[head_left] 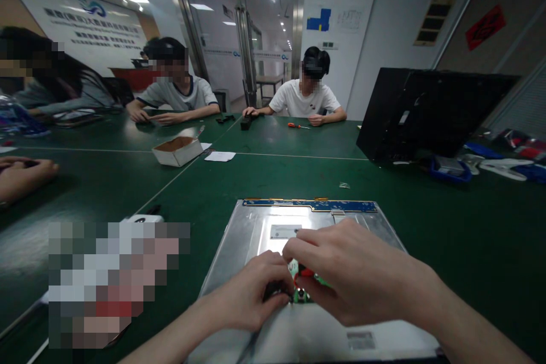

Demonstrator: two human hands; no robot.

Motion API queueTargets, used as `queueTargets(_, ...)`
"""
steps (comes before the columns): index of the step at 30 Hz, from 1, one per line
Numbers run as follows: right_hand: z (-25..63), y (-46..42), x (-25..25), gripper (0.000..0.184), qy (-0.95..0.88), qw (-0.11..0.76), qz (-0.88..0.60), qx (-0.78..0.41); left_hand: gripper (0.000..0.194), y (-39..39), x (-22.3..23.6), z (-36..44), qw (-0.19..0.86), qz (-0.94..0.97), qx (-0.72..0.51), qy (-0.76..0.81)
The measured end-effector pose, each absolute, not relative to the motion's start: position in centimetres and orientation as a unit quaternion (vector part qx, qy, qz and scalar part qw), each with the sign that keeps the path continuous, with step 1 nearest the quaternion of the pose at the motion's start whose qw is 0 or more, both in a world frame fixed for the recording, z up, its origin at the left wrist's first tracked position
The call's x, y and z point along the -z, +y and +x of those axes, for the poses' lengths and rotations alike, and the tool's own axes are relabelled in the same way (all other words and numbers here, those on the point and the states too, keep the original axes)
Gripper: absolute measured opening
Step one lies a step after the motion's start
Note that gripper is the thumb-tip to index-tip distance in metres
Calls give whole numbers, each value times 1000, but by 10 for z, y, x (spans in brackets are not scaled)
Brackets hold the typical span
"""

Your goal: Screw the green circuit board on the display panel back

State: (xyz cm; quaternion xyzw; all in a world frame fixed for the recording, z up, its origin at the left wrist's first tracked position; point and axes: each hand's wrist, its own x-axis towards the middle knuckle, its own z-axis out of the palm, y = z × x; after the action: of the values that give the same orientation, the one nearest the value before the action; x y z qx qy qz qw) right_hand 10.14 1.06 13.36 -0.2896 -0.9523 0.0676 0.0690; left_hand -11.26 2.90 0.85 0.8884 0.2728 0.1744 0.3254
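Right hand (341,273): at three o'clock, fingers bent over the board; thumb a little apart from the fingertips, with a red wire (306,272) in the gap; cannot tell if pinched.
Left hand (264,290): at nine o'clock, fingers curled in, thumb tip close by the board's edge; cannot tell what, if anything, is pinched.
Green circuit board (301,297): middle of the clock, on the metal panel back (239,250), with twelve straight across the table; mostly hidden by fingers.
Red wire care: probably best to steady the board with the left, touch softly with the right, and never tug.
Metal panel back: good to keep flat on the green table (298,179); no leaning on the thin blue circuit strip (281,203) at twelve.
Panel stickers: a pale one (284,231) near twelve, another (360,340) at four; print too small to read.
Farther off: white box (177,153) near ten, screwdriver (294,125) at twelve, black monitor (430,114) past one.
Wall sign (91,23): at ten, Chinese writing with a blue swirl logo; too blurry to read.
Red diamond paper (485,27): past one, one big character, maybe 福.
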Motion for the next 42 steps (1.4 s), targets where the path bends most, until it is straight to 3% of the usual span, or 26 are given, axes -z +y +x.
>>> queueTargets(13,102,9,-134,15,-953,60,-284,-90,17,28,-5,-113,336,884,-171,278)
queueTargets(26,101,10,-134,7,-951,57,-295,-67,17,28,-9,-111,328,888,-173,272)
queueTargets(37,103,8,-135,18,-955,44,-280,-87,12,30,-5,-113,359,874,-164,284)
queueTargets(42,102,8,-134,12,-955,52,-283,-75,15,29,-7,-113,356,877,-164,276)
